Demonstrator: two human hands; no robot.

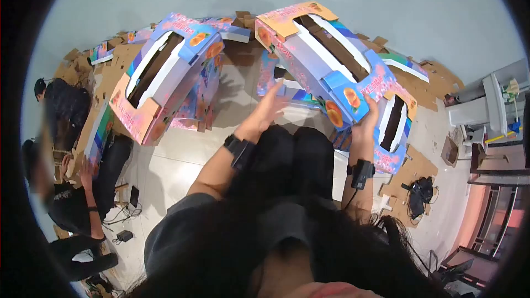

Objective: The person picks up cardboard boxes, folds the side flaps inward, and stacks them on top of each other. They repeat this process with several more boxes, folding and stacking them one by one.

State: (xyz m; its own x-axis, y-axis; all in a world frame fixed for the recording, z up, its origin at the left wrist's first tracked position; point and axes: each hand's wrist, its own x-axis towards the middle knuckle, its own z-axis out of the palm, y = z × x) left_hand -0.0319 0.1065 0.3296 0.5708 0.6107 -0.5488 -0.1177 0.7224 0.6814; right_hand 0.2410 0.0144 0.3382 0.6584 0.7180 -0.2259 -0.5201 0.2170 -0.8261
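- Four cartons, at least, lie about the person on a light tiled floor (179, 174): the tilted carton (312, 58) right of centre, ahead of the knees (295, 157); a left carton (171, 74); a right carton (392, 160) just beside; a rear carton (268, 74), partly hidden.
- Tilted carton, handling: gripped at one corner, so the far end could swing (judgement). Best turned slowly, weight shared across both sides, clear of the right carton.
- Tilted carton, look: lavender body, pale orange far end, blue near end, pink blossom print. Folds look crisp; no crushing made out.
- Slot (331, 47): long, white-edged, brown board within. Rim probably flexes; better to bear on the folded edges.
- Right hand (366, 118): grasping the near corner; placement of the fingers underneath cannot be told.
- Left hand (268, 111): released, fingers spread, beside the carton's long side; seems apart from it. A flat palm low on that side should steady the turn.
- Blue tab (334, 81): at the slot's near end. Worth pressing flat gently, without forcing.
- Peach picture (351, 97): orange on blue; adjoining lettering unreadable.
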